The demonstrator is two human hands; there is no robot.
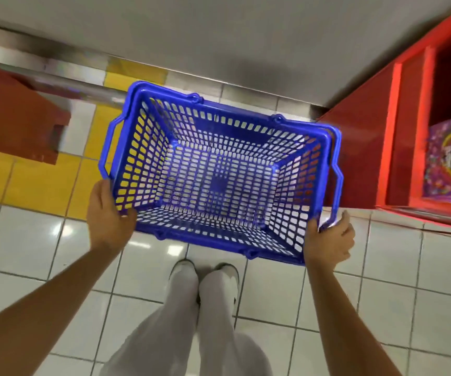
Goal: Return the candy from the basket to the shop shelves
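A blue plastic shopping basket [134, 109] hangs over the tiled floor in front of me, with nothing inside it. My left hand [107, 215] grips the near left corner of its rim, thumb hooked inside. My right hand [330, 240] grips the near right corner, fingers curled round the rim and the folded handle. A purple candy package [448, 161] with a rainbow print lies on the red shelf unit [359, 147] at the right.
A dark red shelf or counter [15, 115] juts in from the left, with a metal rail [83, 85] behind it. A grey wall runs along the top. White and yellow floor tiles lie below, and my own legs and shoes [205, 275] stand just under the basket.
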